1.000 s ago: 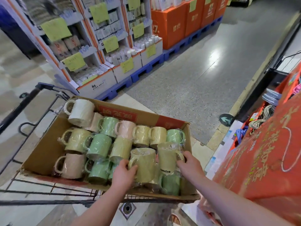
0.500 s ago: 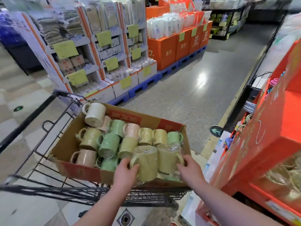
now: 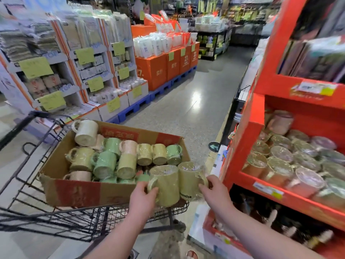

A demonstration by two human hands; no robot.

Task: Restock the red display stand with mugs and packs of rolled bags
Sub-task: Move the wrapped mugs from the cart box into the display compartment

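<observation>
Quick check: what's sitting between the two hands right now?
Head view: only two plastic-wrapped olive mugs, upright and side by side. The left hand grips the left mug, and the right hand grips the right mug.

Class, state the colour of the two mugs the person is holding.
Both mugs are pale yellow-green; the head view shows it best.

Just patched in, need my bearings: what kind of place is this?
Likely a retail shop aisle: shelves with yellow price tags, a red display stand stocked with wrapped mugs, and a wire trolley carrying a carton.
</observation>
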